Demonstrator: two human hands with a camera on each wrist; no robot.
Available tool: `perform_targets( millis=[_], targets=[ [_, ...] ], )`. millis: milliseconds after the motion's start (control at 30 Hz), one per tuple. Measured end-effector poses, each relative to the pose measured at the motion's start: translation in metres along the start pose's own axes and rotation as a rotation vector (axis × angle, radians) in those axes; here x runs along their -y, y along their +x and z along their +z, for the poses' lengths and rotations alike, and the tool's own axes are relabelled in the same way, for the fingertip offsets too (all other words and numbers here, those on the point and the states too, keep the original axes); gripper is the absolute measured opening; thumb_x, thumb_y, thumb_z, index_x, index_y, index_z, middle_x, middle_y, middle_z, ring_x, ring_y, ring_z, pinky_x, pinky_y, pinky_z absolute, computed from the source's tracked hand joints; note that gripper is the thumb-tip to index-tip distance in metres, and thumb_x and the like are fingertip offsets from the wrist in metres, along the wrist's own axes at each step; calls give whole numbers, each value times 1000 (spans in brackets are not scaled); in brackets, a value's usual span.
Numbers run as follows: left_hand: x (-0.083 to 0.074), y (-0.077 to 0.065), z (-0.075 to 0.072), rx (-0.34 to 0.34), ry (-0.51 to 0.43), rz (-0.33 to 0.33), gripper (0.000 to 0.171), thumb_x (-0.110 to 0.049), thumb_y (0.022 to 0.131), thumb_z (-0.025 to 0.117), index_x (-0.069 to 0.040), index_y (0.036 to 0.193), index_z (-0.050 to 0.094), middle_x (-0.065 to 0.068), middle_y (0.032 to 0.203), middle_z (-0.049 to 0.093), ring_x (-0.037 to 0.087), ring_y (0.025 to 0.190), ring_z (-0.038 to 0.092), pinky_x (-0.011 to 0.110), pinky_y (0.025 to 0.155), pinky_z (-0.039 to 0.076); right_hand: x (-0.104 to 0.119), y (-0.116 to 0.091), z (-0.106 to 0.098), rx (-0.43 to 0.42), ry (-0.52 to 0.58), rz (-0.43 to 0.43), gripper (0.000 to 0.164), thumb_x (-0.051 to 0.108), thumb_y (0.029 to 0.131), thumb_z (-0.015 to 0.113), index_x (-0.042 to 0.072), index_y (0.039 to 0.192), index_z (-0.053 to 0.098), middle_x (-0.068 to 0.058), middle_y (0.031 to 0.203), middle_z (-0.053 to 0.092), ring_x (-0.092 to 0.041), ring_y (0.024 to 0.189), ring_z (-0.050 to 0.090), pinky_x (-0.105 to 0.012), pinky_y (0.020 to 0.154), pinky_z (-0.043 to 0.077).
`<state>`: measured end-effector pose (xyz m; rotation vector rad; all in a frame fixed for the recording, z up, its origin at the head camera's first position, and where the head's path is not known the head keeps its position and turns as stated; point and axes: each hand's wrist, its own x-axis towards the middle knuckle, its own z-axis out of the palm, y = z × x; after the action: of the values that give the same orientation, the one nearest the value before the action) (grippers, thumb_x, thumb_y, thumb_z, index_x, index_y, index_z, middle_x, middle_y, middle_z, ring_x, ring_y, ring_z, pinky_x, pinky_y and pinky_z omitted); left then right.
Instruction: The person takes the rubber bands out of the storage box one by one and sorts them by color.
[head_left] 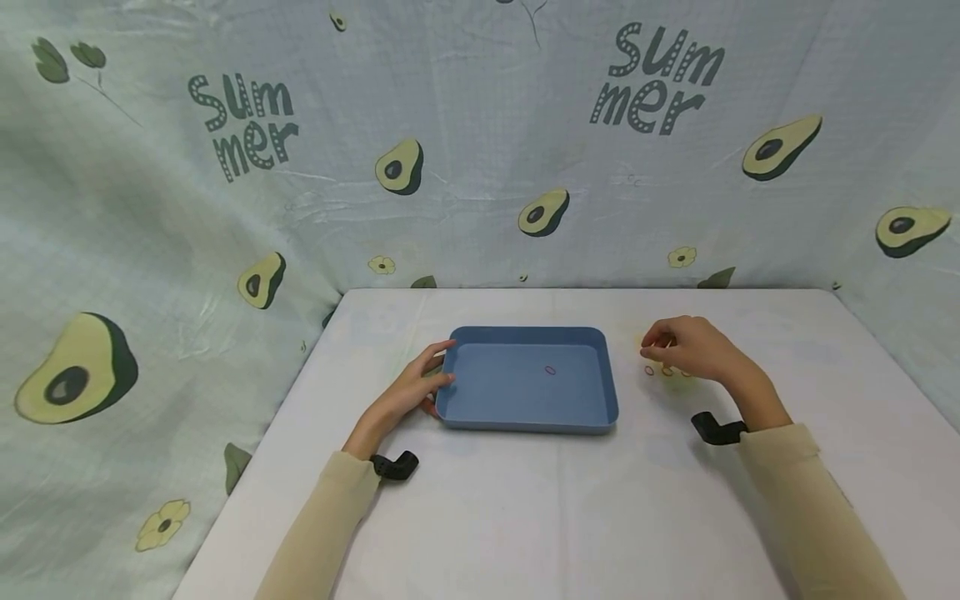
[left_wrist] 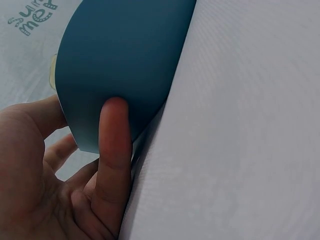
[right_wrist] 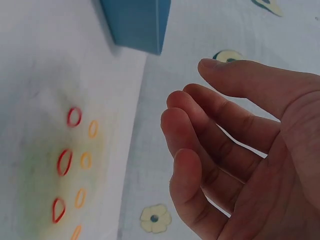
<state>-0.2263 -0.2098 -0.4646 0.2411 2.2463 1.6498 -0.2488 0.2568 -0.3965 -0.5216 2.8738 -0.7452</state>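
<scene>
At the left end of a blue tray (head_left: 495, 400), my left hand (head_left: 408, 389) holds the wall, with fingers over the rim and one digit against the outside in the left wrist view. A single thin red rubber band (head_left: 551, 370) lies on the tray floor. Right of the tray, my right hand (head_left: 696, 347) hovers above small loops lying on the table. Its fingers are loosely bent, with a gap to the thumb and nothing held. The right wrist view shows red rubber bands (right_wrist: 64, 162) in one row and yellow-orange rubber bands (right_wrist: 86, 160) beside them.
The tray stands on a white-covered table (head_left: 480, 517). Behind and at the sides hangs a pale cloth (head_left: 465, 242) printed with avocados and lettering. Each wrist wears a black camera mount, such as the right camera mount (head_left: 717, 429).
</scene>
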Motion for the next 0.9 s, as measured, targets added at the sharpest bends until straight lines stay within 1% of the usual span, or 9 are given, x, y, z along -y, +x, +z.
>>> perform_targets(
  millis=[133, 300, 467, 533, 633, 700, 833, 900],
  targets=[
    [0, 1, 0, 0, -1, 2, 69, -20, 103, 61, -32, 163, 30, 15, 171, 25, 39, 128, 58, 36, 56, 59, 17, 8, 0, 2, -10, -13, 23, 24, 97, 71, 4, 108, 75, -6, 90, 73, -17, 78, 64, -31, 70, 50],
    [1, 0, -1, 1, 0, 2, 68, -21, 103, 60, -32, 163, 30, 15, 171, 25, 36, 123, 59, 37, 56, 59, 35, 17, 2, 13, 5, -46, 21, 22, 97, 70, 4, 107, 75, -11, 90, 74, -21, 74, 67, -31, 68, 50],
    [0, 1, -1, 2, -5, -3, 68, -21, 103, 60, -33, 163, 30, 14, 170, 26, 35, 123, 60, 36, 56, 59, 50, 28, 5, 22, 12, -79, 20, 19, 97, 71, 3, 107, 75, -9, 90, 74, -18, 74, 67, -31, 68, 53],
    [1, 1, -1, 5, -4, -1, 68, -22, 103, 60, -33, 163, 30, 14, 170, 26, 34, 119, 61, 36, 55, 58, 55, 32, 6, 32, 12, -98, 19, 20, 97, 71, 4, 107, 75, -8, 92, 75, -17, 74, 66, -31, 68, 54],
    [1, 2, -2, 12, 0, 9, 69, -23, 104, 60, -31, 164, 28, 14, 171, 25, 30, 110, 64, 36, 54, 58, 62, 38, 8, 35, 14, -135, 17, 20, 97, 71, 7, 106, 76, -6, 93, 76, -15, 78, 67, -35, 72, 56],
    [2, 2, -3, 15, 2, 13, 69, -23, 104, 60, -31, 164, 28, 15, 171, 24, 28, 107, 65, 36, 54, 57, 67, 42, 10, 37, 10, -158, 15, 20, 96, 71, 9, 105, 77, -6, 95, 77, -16, 80, 67, -38, 74, 57],
    [2, 2, -3, 12, -7, 6, 68, -22, 104, 60, -32, 164, 29, 15, 171, 24, 27, 103, 66, 34, 53, 57, 77, 50, 17, 60, 9, -169, 14, 20, 96, 71, 10, 104, 77, -6, 99, 77, -16, 84, 68, -39, 77, 58],
    [2, 2, -2, 10, -13, 2, 68, -21, 104, 60, -32, 164, 29, 14, 171, 25, 25, 97, 67, 33, 52, 56, 81, 54, 20, 80, 11, -170, 14, 20, 96, 72, 10, 104, 77, -6, 100, 77, -17, 85, 68, -38, 76, 58]
  ],
)
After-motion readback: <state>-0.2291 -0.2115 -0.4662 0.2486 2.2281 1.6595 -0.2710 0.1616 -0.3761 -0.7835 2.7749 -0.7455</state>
